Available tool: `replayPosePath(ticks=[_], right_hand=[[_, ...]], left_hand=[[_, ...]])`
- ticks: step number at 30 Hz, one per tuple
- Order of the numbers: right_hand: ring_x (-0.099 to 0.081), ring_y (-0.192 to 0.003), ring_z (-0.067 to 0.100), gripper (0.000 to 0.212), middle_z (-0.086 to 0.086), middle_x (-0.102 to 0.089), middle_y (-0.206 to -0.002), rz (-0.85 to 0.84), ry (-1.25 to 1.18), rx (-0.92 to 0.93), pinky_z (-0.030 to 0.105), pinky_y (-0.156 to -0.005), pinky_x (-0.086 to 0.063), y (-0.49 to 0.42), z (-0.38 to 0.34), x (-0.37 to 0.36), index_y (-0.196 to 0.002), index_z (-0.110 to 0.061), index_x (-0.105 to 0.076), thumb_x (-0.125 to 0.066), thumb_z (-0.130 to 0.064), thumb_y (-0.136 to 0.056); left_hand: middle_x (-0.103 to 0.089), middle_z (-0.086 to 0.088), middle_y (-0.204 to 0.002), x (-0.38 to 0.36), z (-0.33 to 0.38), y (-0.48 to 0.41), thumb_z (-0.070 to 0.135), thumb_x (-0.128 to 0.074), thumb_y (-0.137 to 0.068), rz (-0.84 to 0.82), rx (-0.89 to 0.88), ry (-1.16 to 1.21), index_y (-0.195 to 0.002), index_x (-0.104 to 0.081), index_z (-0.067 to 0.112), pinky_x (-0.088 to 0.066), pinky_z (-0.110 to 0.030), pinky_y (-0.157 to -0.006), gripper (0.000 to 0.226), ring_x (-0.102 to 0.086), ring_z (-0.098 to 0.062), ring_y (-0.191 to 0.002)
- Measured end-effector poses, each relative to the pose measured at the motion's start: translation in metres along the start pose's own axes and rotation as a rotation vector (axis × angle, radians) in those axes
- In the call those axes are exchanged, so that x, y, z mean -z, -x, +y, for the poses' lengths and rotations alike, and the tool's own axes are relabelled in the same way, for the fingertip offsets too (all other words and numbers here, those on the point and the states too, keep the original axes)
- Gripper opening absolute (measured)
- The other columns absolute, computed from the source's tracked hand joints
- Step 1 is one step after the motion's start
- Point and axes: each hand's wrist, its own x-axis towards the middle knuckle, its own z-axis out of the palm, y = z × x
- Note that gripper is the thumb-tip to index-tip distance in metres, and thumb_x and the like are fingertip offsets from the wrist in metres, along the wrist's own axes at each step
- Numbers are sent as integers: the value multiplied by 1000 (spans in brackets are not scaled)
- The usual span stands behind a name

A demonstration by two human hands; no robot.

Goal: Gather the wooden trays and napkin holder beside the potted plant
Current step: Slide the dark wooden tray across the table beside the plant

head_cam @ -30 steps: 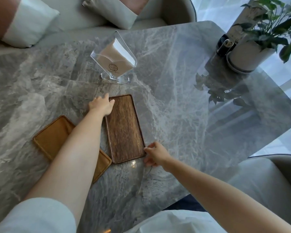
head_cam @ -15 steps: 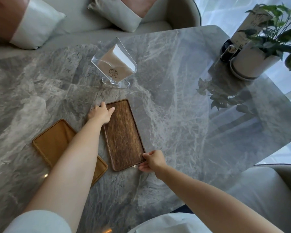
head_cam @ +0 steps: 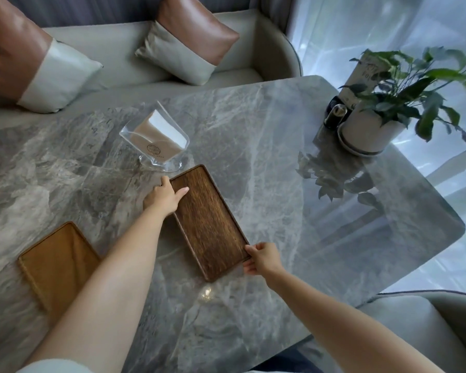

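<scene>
A dark wooden tray [head_cam: 210,224] lies mid-table, its long side running away from me. My left hand [head_cam: 163,196] grips its far left corner, and my right hand [head_cam: 262,258] grips its near right corner. A lighter wooden tray [head_cam: 57,265] rests on the marble table [head_cam: 280,184] to the left, partly hidden under my left forearm. A clear napkin holder [head_cam: 156,142] with white napkins stands just beyond the dark tray. The potted plant [head_cam: 371,122] in a white pot sits at the far right corner.
A small dark bottle-like object [head_cam: 334,117] and a card stand beside the pot. A sofa with two cushions [head_cam: 189,41] runs along the far table edge. A chair [head_cam: 428,324] is at the near right. The table's right edge borders a bright window.
Both hands have closed on the dark tray's corners and its far end has swung slightly to the right. The view has tilted up, showing more sofa.
</scene>
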Motion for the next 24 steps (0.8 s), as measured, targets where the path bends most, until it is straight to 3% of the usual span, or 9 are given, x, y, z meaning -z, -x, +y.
replayPosePath(ticks=[6,12,24], right_hand=[[-52,-41,18,31,12,-53,-52,113,10,54,21,-34,-44,-22,-13,69,-62,-10,-46,-52,-12,-92],[-48,-32,13,31,10,-52,-49,234,-21,82,18,-29,-40,-50,-31,148,-62,-8,-46,-55,-11,-91],[-47,-23,9,29,7,-51,-40,269,-36,74,18,-28,-39,-135,-77,269,-63,-10,-48,-54,-11,-91]], left_hand=[[-49,-25,-134,-14,80,-3,54,-41,-90,-31,-80,-5,-137,-24,6,-42,-48,-94,69,-50,-42,-119],[-51,-25,-131,-31,169,-12,53,-44,-90,-47,-159,-7,-129,-31,5,-43,-48,-95,64,-51,-41,-118],[-43,-25,-136,-70,312,-60,54,-42,-90,-27,-220,-67,-135,-30,2,-39,-48,-99,70,-45,-40,-124]])
